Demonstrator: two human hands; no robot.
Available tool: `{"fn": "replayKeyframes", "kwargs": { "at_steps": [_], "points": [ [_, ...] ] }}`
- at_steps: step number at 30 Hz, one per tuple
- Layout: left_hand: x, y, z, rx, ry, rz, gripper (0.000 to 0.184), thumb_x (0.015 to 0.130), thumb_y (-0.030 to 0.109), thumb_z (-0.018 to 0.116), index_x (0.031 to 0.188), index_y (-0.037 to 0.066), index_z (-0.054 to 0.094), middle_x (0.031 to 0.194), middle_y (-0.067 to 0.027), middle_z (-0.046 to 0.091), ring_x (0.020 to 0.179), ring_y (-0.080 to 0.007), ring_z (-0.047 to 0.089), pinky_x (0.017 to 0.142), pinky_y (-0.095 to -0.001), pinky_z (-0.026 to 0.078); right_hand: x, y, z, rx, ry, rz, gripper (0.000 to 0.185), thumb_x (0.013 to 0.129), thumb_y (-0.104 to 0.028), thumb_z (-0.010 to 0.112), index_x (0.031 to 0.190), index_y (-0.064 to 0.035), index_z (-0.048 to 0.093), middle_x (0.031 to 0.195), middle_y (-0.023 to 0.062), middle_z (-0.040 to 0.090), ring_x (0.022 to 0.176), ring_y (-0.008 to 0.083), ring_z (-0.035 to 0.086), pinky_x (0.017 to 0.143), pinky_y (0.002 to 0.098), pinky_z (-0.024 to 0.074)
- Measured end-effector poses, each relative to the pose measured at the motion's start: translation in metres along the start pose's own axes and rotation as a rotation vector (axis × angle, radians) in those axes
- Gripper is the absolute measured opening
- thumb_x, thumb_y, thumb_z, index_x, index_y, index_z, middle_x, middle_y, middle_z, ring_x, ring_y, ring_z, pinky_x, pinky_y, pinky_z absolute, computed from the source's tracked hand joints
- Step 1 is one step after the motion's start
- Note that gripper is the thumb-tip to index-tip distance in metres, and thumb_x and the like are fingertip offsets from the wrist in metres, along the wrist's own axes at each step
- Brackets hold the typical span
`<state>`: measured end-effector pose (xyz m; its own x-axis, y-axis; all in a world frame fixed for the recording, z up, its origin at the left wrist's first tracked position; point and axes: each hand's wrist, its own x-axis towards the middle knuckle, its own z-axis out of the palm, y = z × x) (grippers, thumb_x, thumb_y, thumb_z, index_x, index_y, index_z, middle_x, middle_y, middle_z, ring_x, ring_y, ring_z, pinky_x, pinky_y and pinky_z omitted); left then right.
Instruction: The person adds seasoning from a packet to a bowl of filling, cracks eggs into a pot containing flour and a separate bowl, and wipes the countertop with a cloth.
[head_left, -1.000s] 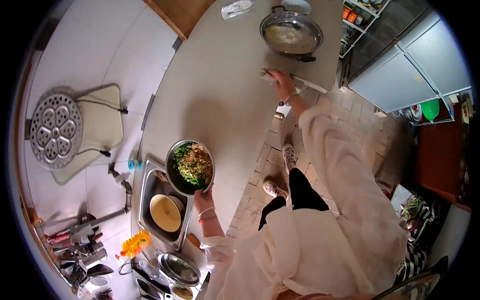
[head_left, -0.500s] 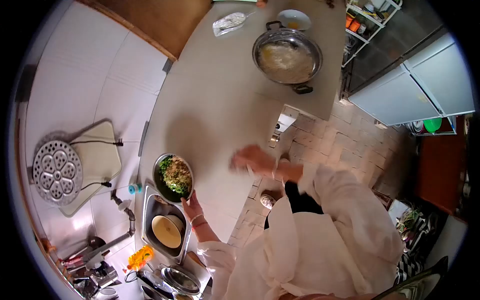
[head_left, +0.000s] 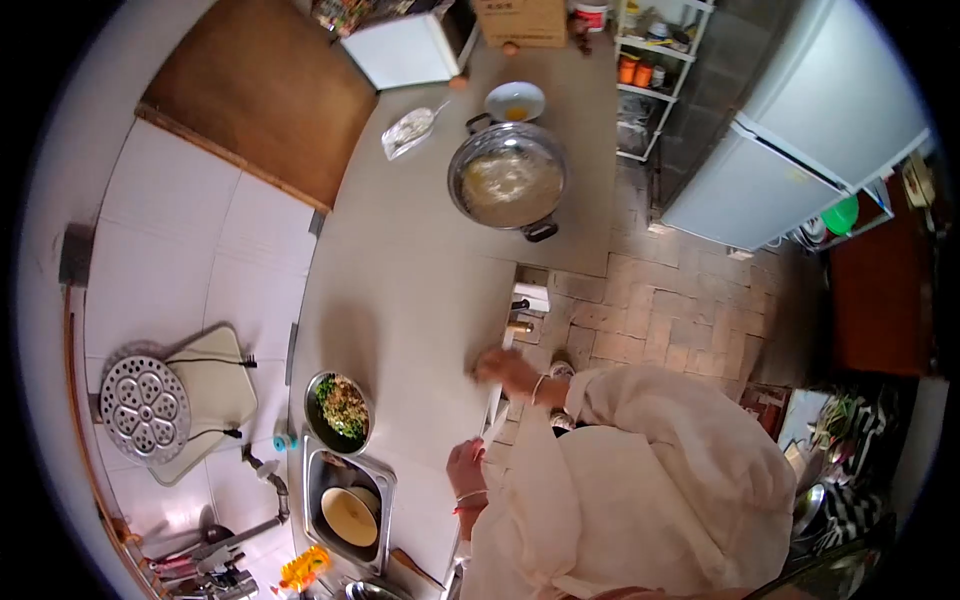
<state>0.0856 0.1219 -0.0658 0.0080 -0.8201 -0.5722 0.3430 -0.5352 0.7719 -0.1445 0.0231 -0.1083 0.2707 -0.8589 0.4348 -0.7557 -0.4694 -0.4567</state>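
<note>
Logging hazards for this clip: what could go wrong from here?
1. The metal bowl of chopped food sits right by the sink, so a knock could tip it in.
2. The pan has a handle pointing toward the near edge of the counter; a loose sleeve might snag it.
3. The right hand, blurred near that edge, could bump it.

I see passage over the counter (head_left: 410, 290) between the right hand (head_left: 507, 371) and the wall; farther beyond those fingers, the pan (head_left: 507, 190) blocks. Wallward of the left hand's (head_left: 467, 469) fingers, the bowl (head_left: 340, 412) obstructs.
</note>
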Motion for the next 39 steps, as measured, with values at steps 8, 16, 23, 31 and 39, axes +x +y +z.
{"fn": "replayKeyframes", "kwargs": {
  "at_steps": [8, 16, 23, 31, 39],
  "points": [
    [0.006, 0.007, 0.027, -0.159, 0.008, 0.249, 0.035, 0.093, 0.021, 0.058, 0.120, 0.001, 0.046, 0.111, -0.0111, 0.057, 0.100, -0.0215, 0.058, 0.082, -0.0346, 0.050, -0.010, -0.070, 0.078, 1.231, -0.526, 0.193, 0.047, 0.096, -0.027, 0.050, 0.134, -0.0006, 0.044, 0.129, 0.0190, 0.053, 0.118, 0.0300, 0.051, 0.099, 0.0348, 0.0408],
    [0.061, 0.065, 0.003, -0.020, 0.396, 0.501, 0.043, 0.084, 0.012, 0.062, 0.122, -0.004, 0.051, 0.110, -0.0129, 0.060, 0.093, -0.0229, 0.061, 0.080, -0.0360, 0.053, 0.092, 0.028, -0.185, 0.887, -0.503, 0.054, 0.031, 0.095, -0.018, 0.052, 0.123, -0.0044, 0.057, 0.115, 0.0127, 0.063, 0.098, 0.0163, 0.063, 0.086, 0.0329, 0.0500],
    [0.189, 0.067, 0.160, 1.140, 0.735, 0.673, 0.063, 0.081, 0.011, 0.064, 0.138, 0.003, 0.039, 0.135, -0.0183, 0.045, 0.125, -0.0335, 0.043, 0.106, -0.0431, 0.032, 0.195, 0.453, -0.328, 0.648, 0.272, 0.734, 0.019, 0.091, -0.016, 0.054, 0.101, -0.0033, 0.065, 0.091, 0.0056, 0.067, 0.075, 0.0139, 0.064, 0.066, 0.0264, 0.0515],
    [0.266, 0.127, 0.449, 0.480, 0.527, 0.465, 0.053, 0.088, 0.002, 0.057, 0.137, 0.002, 0.038, 0.137, -0.0134, 0.040, 0.128, -0.0262, 0.039, 0.103, -0.0409, 0.038, 0.434, 0.727, -0.284, -0.202, 0.100, 0.259, 0.034, 0.085, -0.009, 0.051, 0.119, -0.0101, 0.051, 0.117, 0.0142, 0.052, 0.110, 0.0333, 0.052, 0.087, 0.0414, 0.0477],
    [0.251, 0.148, 0.480, 0.445, 0.658, 0.496, 0.048, 0.089, 0.011, 0.055, 0.134, -0.001, 0.040, 0.129, -0.0143, 0.048, 0.116, -0.0260, 0.050, 0.092, -0.0400, 0.045, 0.552, 0.783, -0.220, -0.447, -0.165, 0.489, 0.019, 0.092, -0.014, 0.035, 0.104, -0.0124, 0.050, 0.123, 0.0073, 0.047, 0.115, 0.0277, 0.048, 0.091, 0.0429, 0.0430]
  ]
}}
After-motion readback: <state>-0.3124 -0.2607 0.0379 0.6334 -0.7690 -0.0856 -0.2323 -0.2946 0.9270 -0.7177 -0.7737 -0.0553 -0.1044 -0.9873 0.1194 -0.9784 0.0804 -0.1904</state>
